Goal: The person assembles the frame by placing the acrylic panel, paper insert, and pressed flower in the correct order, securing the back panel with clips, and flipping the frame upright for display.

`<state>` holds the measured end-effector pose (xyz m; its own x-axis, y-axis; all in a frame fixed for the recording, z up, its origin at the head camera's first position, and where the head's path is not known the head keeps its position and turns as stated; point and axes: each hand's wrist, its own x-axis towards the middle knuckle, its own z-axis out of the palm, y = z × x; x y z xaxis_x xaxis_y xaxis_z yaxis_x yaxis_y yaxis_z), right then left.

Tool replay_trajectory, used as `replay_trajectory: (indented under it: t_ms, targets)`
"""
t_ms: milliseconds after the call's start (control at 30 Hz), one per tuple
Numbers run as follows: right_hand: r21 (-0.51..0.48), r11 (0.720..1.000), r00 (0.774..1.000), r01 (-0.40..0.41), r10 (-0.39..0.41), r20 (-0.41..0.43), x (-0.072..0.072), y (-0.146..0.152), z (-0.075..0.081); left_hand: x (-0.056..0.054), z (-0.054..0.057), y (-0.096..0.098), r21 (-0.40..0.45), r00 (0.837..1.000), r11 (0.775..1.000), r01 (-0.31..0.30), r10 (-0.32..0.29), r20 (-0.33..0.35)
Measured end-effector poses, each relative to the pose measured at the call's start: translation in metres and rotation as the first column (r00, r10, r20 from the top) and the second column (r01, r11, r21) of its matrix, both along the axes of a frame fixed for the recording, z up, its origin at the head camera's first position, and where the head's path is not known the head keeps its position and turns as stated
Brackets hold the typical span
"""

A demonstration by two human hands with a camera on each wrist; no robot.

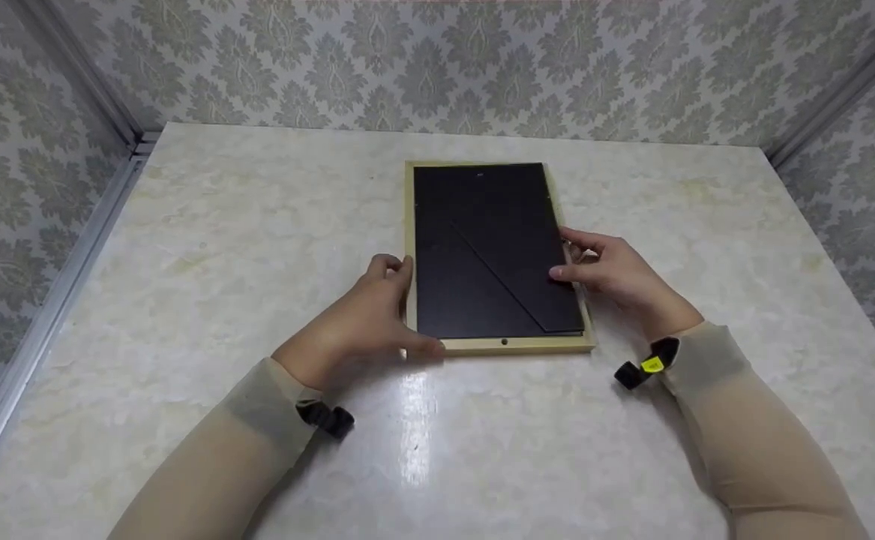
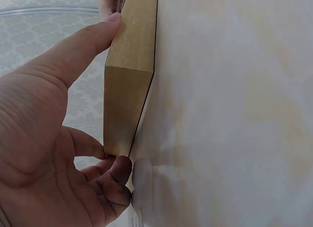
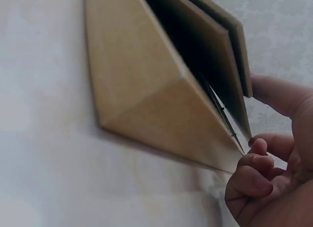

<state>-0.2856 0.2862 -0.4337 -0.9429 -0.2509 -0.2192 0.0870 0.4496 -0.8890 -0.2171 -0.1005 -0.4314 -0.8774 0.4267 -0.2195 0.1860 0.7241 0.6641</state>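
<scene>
Picture frame (image 1: 498,346), pale wood, lies face down on the counter (image 1: 205,225), roughly central and somewhat nearer the far edge than the near edge; long sides run toward the far wall. Black backing board (image 1: 482,240) faces up, filling the wooden border, with a diagonal stand leg (image 1: 527,285) lying on it toward the near right corner of the frame. Small round hole visible in the near rail of the frame. Left hand (image 1: 366,322) sits at the frame's near left corner: thumb along the near rail, fingers curled against the left rail; the left wrist view shows the thumb (image 2: 78,51) pressed flat to one wooden side and the curled fingers (image 2: 110,180) touching the corner from below, so the hand clasps the corner. Right hand (image 1: 617,274) is at the right rail, about midway along to near end; thumb tip rests on the edge of the black board, the other fingers bent at the outer side of the rail. Right wrist view: thumb (image 3: 279,95) on the raised edge of the board, which stands slightly off the frame there, curled fingertips (image 3: 257,163) at the rail edge, pinching it. Both forearms wear beige sleeves (image 1: 737,420) with black wrist straps (image 1: 643,367). Counter is cream marble-patterned and glossy; patterned wallpaper (image 1: 437,67) lines the walls on three sides.
</scene>
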Motion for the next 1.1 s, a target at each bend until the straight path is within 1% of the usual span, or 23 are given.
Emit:
replay_trajectory:
  t_ms: [133,267,567,700,767,833,867,933,1000,1067,1100]
  targets:
    - [0.148,0.988,0.997,-0.037,0.046,-0.063,-0.001,-0.002,0.000,-0.001,-0.001,0.000,0.000,1.000,1.000,-0.007,0.007,0.011]
    - [0.224,0.973,0.992,-0.053,0.078,-0.101,-0.001,-0.004,0.001,-0.001,0.000,0.001,-0.002,1.000,1.000,-0.012,0.012,0.016]
    - [0.259,0.964,0.991,-0.066,0.094,-0.097,0.000,-0.006,0.002,0.000,0.001,0.000,-0.004,1.000,1.000,-0.007,0.007,0.024]
    - [0.277,0.959,0.989,-0.061,0.095,-0.111,-0.003,-0.009,0.001,-0.003,0.004,-0.007,-0.036,1.000,0.999,0.017,-0.018,-0.021]
    - [0.285,0.957,0.988,-0.056,0.093,-0.121,-0.004,-0.010,0.001,-0.007,0.006,-0.013,-0.055,0.997,0.998,0.016,-0.020,-0.074]
    - [0.291,0.955,0.987,-0.057,0.097,-0.125,-0.005,-0.010,0.000,-0.013,0.009,-0.018,-0.060,0.989,0.998,-0.007,-0.002,-0.147]
    - [0.292,0.955,0.987,-0.058,0.099,-0.126,-0.006,-0.010,-0.001,-0.017,0.010,-0.020,-0.063,0.981,0.998,-0.022,0.010,-0.193]
    - [0.289,0.955,0.987,-0.060,0.100,-0.127,-0.005,-0.009,-0.002,-0.025,0.014,-0.020,-0.079,0.959,0.996,-0.046,0.022,-0.281]
    - [0.290,0.955,0.988,-0.059,0.098,-0.121,-0.004,-0.007,-0.003,-0.033,0.017,-0.017,-0.094,0.937,0.995,-0.044,0.009,-0.349]
    - [0.295,0.954,0.989,-0.054,0.092,-0.116,-0.004,-0.005,-0.004,-0.041,0.020,-0.012,-0.116,0.919,0.993,-0.011,-0.035,-0.393]
    - [0.298,0.953,0.990,-0.052,0.089,-0.111,-0.003,-0.004,-0.004,-0.044,0.021,-0.011,-0.131,0.913,0.991,0.008,-0.060,-0.404]
